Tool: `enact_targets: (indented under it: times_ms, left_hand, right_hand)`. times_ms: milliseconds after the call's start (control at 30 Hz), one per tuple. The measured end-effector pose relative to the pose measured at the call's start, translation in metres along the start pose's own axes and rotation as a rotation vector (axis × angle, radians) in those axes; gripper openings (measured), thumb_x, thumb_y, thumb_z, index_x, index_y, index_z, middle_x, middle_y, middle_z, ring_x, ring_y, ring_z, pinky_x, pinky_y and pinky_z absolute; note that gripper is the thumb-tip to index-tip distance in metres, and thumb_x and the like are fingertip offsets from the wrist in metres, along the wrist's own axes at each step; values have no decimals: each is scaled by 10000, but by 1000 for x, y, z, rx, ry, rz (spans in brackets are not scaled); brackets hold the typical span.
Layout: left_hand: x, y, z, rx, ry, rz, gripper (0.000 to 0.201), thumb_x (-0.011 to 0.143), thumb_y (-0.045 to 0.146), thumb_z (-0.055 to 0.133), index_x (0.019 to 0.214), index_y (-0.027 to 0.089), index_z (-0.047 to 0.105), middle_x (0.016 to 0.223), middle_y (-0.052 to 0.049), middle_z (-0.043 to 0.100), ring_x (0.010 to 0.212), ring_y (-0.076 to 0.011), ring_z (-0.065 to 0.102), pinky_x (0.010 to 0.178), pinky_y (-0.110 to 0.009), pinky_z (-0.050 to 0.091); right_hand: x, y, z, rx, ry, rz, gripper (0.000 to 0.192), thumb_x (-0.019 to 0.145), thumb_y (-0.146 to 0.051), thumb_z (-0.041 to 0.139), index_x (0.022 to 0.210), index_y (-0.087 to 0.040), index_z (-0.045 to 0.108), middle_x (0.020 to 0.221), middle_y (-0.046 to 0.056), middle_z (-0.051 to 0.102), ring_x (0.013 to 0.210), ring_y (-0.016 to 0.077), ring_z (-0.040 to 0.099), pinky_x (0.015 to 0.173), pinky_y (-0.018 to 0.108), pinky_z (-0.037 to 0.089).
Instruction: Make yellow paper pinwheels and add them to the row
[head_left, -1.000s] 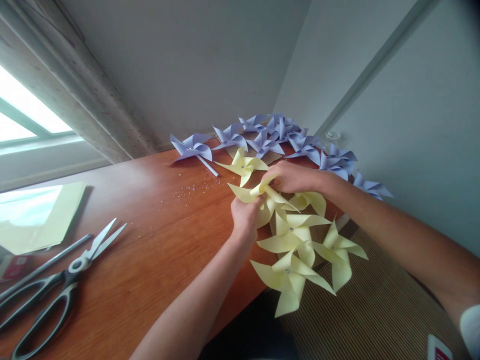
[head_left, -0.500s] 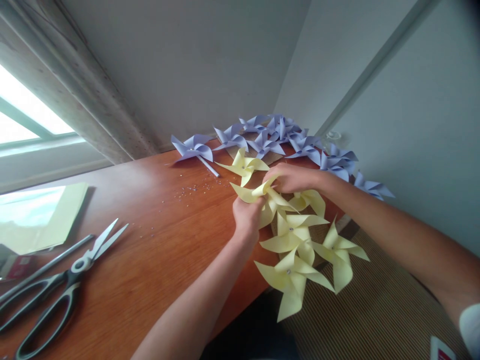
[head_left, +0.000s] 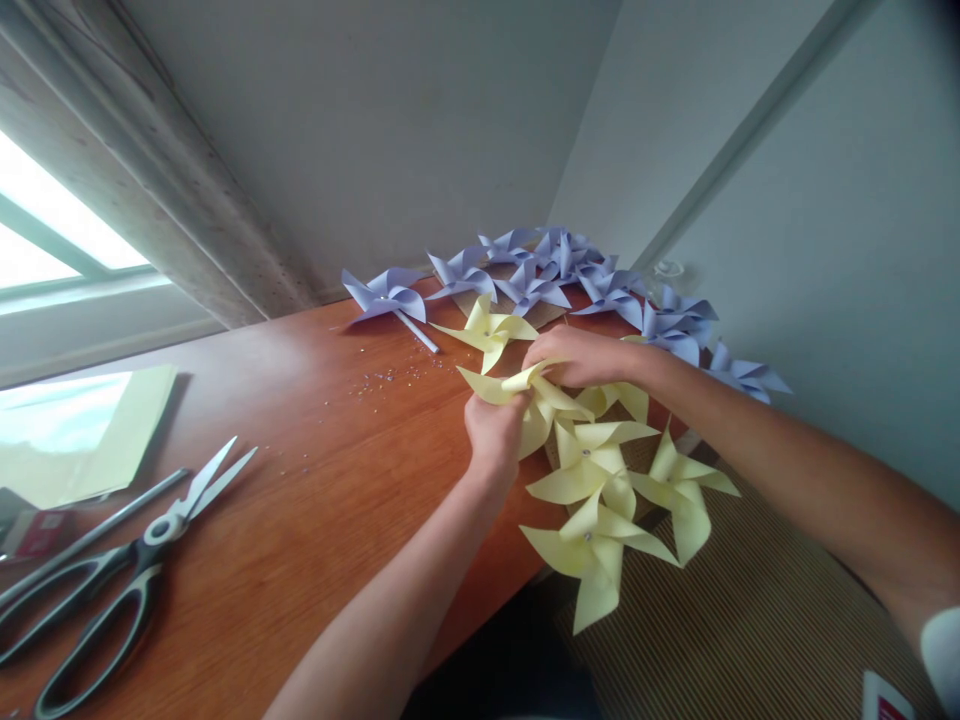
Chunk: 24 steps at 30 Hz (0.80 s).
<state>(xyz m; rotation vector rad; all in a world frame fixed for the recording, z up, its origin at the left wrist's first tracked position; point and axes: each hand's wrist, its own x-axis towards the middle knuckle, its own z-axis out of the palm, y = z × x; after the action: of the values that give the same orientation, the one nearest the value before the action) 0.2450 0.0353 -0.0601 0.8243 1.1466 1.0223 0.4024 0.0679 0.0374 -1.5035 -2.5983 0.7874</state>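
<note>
Left hand (head_left: 493,430) gripping yellow pinwheel (head_left: 553,402), on its thumb side; right hand (head_left: 576,357) beyond, grip unclear

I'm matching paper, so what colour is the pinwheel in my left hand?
The pinwheel is pale yellow, seen in the head view.

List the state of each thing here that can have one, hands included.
Left hand: closed on a yellow paper pinwheel.
Right hand: at that pinwheel, fingertips hidden.
Nearest yellow pinwheel: petals folded, centre pinned.
Dark-handled metal scissors: lying open.
Leftmost lavender paper pinwheel: stick attached.
Pale yellow rectangular paper sheets: stacked flat.
Reddish-brown wooden table: strewn with tiny bits.
</note>
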Motion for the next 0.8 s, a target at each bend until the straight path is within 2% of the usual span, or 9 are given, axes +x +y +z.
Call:
enact_targets:
  times_ms: [200,333,500,633,800]
  left_hand:
    - [2,-2,-1,-16,-16,0,263,575,219,822,819,142,760,829,-67,762,725,-208,676,636,-274,502]
    - [2,-2,-2,-36,-30,5,244,579,208,822,806,153,750,801,-54,745,733,-207,669,640,-269,497]
    - [0,4,1,-80,-62,9,288,602,220,818,870,167,727,849,-47,737,750,-188,654,659,-262,501]
    - [-4,8,0,-111,-116,-15,296,639,255,803,907,164,718,867,-58,740,739,-193,661,655,-275,510]
    - [-6,9,-2,-127,-138,-61,287,651,230,785,919,157,710,892,-78,747,758,-216,687,678,-303,529]
  right_hand:
    - [0,-2,-3,-24,-43,15,196,825,-114,579,824,-179,764,869,45,772,768,174,655,669,250,423]
    - [-2,-3,-5,-19,-37,19,208,801,-83,561,806,-175,747,856,38,766,765,172,659,679,248,430]
    - [-5,-2,-7,32,7,69,275,788,-66,558,943,-176,756,923,36,771,806,169,677,686,227,449]
    - [-6,-5,-10,49,4,96,286,783,-58,558,947,-178,759,926,32,776,811,168,690,688,222,464]
    - [-8,2,-12,9,63,156,445,780,-20,567,1127,-229,751,1093,33,785,969,202,720,808,258,510]
